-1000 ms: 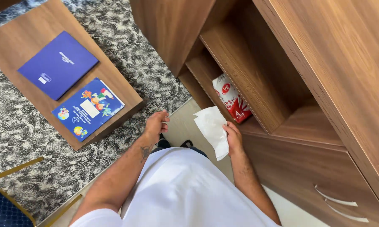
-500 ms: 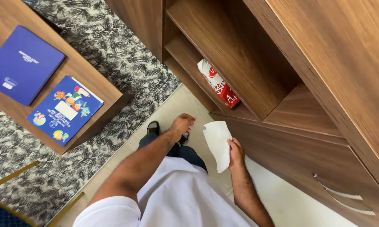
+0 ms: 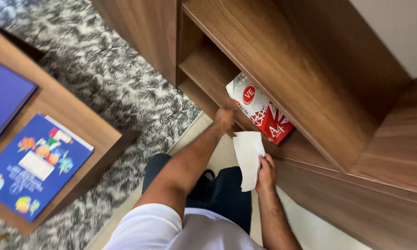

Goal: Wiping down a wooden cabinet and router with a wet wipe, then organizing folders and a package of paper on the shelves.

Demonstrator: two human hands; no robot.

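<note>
Nearest to me, at six o'clock, I see my own white shirt and dark trousers, with both forearms running up from the bottom edge. My right hand [image 3: 265, 172] sits just right of centre, fingers curled closed around the lower edge of a white folded cloth [image 3: 248, 157], which stands up from the grip toward twelve o'clock and hangs free of the furniture. My left hand [image 3: 224, 119] is stretched further out, at about twelve o'clock from the cloth, close to the front edge of the lower shelf [image 3: 203, 69]; it is motion-blurred, so I cannot tell how its fingers are set or whether they touch the wood. Just beyond it, at one o'clock, a red and white paper ream [image 3: 261, 111] lies tilted inside the lower shelf compartment of the wooden cabinet [image 3: 310, 60], its near corner just beside my left hand. Off at nine o'clock a low wooden table [image 3: 74, 120] carries a blue illustrated booklet [image 3: 35, 166] and, at its far left edge, part of a plain dark blue folder [image 3: 5, 102]. Furthest out, at eleven o'clock, a grey and white patterned rug [image 3: 111, 78] covers the floor between table and cabinet.
</note>
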